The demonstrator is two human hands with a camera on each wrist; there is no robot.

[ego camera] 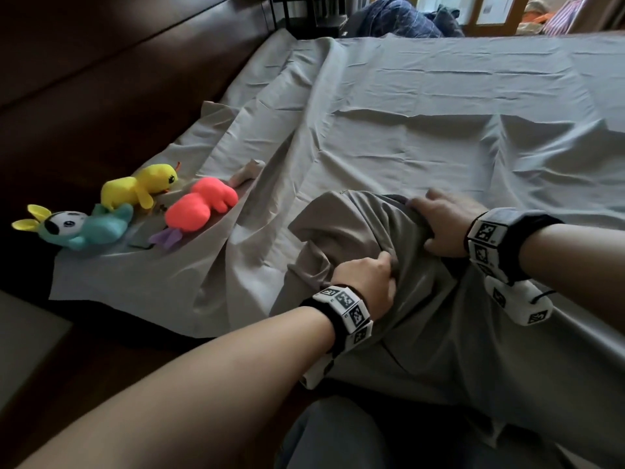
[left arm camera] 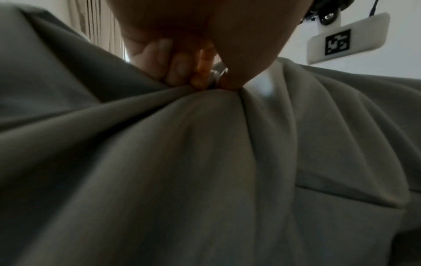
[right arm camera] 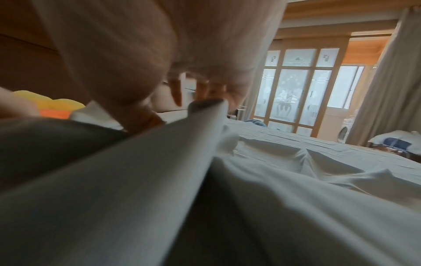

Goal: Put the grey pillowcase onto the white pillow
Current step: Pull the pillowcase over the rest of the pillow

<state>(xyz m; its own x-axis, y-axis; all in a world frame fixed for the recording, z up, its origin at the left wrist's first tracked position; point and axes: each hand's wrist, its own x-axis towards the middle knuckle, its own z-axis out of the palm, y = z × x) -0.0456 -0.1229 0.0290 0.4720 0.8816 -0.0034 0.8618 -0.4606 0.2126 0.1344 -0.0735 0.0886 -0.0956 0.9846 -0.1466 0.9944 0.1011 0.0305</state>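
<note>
The grey pillowcase (ego camera: 351, 228) lies bunched on the bed's near edge, stretched over a bulky shape; the white pillow itself is hidden under the cloth. My left hand (ego camera: 368, 275) pinches a fold of the pillowcase (left arm camera: 205, 144) between curled fingers and thumb. My right hand (ego camera: 443, 221) grips the pillowcase's far gathered edge, with the fingers curled over a ridge of cloth (right arm camera: 159, 162). Both hands sit close together on top of the bundle.
A grey sheet (ego camera: 439, 106) covers the bed. Three plush toys lie at the left: yellow (ego camera: 142, 186), pink (ego camera: 203, 206) and teal (ego camera: 81, 228). A dark headboard (ego camera: 101, 79) runs along the left. Blue bedding (ego camera: 399, 18) is piled beyond the bed's far end.
</note>
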